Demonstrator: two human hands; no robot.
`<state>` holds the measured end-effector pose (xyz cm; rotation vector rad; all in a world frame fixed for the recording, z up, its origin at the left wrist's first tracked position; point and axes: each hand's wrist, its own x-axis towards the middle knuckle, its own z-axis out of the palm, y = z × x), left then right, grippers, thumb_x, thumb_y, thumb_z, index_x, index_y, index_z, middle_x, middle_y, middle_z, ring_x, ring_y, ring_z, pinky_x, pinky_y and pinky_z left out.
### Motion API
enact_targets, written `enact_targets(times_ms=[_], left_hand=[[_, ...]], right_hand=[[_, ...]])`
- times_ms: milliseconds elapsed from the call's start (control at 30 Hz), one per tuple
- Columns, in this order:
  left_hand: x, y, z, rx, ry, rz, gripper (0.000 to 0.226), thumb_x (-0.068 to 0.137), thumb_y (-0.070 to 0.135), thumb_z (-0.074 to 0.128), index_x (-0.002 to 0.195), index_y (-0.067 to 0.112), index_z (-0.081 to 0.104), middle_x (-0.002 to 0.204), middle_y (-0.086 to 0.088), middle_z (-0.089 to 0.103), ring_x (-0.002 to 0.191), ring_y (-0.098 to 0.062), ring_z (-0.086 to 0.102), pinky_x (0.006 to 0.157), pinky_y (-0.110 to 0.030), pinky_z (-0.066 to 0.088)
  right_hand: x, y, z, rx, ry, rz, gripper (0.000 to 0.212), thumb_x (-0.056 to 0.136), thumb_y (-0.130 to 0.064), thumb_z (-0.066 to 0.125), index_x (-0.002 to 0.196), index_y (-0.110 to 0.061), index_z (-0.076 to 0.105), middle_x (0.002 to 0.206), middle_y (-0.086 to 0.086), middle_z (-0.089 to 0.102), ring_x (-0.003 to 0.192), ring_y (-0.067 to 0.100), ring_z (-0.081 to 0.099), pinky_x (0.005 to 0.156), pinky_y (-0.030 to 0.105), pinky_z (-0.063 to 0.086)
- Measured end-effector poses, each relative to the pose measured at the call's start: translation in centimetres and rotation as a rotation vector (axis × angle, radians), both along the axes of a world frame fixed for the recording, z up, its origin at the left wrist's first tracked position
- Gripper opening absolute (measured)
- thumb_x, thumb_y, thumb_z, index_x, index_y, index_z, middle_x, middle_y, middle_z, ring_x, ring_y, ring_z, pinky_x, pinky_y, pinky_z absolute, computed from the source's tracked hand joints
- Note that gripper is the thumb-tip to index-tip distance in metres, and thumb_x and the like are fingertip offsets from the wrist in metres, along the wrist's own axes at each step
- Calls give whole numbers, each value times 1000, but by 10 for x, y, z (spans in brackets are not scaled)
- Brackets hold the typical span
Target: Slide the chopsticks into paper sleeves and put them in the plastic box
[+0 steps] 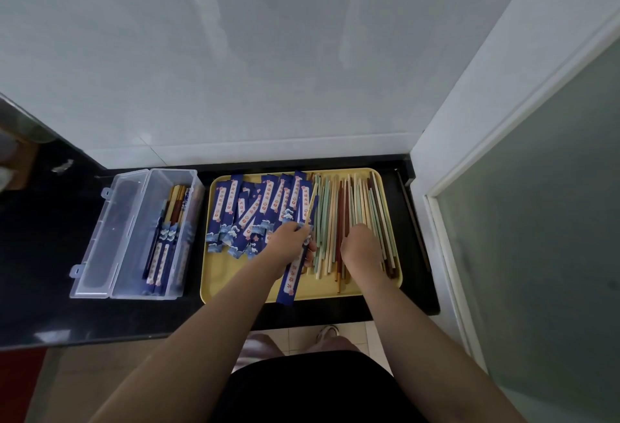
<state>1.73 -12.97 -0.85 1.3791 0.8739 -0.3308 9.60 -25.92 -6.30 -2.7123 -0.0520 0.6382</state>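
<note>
1. Desk [50, 255]: black top. I log on it the box at the left and the tray at the right, just beside each other.
2. Yellow tray [241, 291]: holds the loose stock, sleeves on its left half, chopsticks on its right.
3. Plastic box [131, 234]: clear, lid swung open to the left. Several sleeved pairs [164, 248] already lie inside, so I judge the task partly done.
4. Loose chopsticks [335, 208]: mixed green, cream and red-brown, fanned side by side.
5. Blue paper sleeves [255, 211]: an overlapping heap of empties.
6. Left hand [288, 241]: grips one sleeve [291, 280] with a pale chopstick [311, 209] entering it; its lower end overhangs the tray's near edge.
7. Right hand [360, 243]: rests on the chopstick pile, knuckles up; whether it pinches one I cannot tell.
8. Step in hand, by my reading: sleeving. The next move calls for a matching second stick fed into the same mouth, then carrying the pair to the box.
</note>
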Motion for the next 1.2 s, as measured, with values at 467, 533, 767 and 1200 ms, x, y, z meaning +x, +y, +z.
enact_targets(times_ms=[467,533,767,1200], left_hand=[[-2,-3,3,-29,14,25,22,107,17,39,97,4,53,76,-11,57,59,-20,53,55,-33,49],[-3,-2,2,-37,17,36,22,108,18,39,100,4,54,77,-11,57,60,-20,53,55,-33,49],[3,5,5,-200,-133,176,27,102,23,53,115,2,64,96,-10,67,71,-16,66,64,-32,54],[14,16,6,-261,-142,486,24,98,29,61,103,10,75,93,-5,70,80,-16,65,72,-33,52]], right_hand=[[0,-2,-6,80,49,-82,9,101,-19,57,99,-13,62,88,0,59,82,17,60,73,28,52],[3,-2,-3,151,102,-109,9,100,-21,58,94,-15,61,89,0,63,80,14,63,70,26,53],[21,-10,39,652,483,-16,13,97,-25,67,105,-14,69,83,3,72,59,11,61,54,24,49],[43,-34,67,806,586,-94,13,94,-12,69,105,-5,74,87,7,76,73,16,65,71,29,55]])
